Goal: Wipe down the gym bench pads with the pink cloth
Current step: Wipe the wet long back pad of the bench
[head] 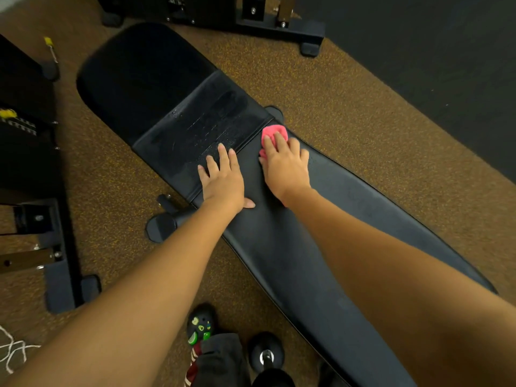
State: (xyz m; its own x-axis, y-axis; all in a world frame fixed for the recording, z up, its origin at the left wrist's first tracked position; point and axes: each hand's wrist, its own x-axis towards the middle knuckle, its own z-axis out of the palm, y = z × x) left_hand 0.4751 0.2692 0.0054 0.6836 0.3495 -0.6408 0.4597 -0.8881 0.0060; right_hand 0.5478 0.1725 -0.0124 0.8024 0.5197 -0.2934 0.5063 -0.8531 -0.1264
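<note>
A long black gym bench runs diagonally from upper left to lower right. Its far seat pad [156,88] shows streaky wet marks near the seam; the long back pad [349,219] lies nearer me. My right hand [284,166] presses the pink cloth [275,134] flat on the back pad, right beside the seam at the bench's right edge. The cloth pokes out past my fingertips. My left hand [223,180] rests flat with spread fingers across the seam, empty, a short way left of the right hand.
Brown speckled rubber floor [349,88] surrounds the bench. Black machine frames stand at the left [55,247] and top [279,20]. A dark mat [446,51] covers the upper right. A bench foot [160,226], my shoe [201,325] and a dumbbell [266,356] lie near me.
</note>
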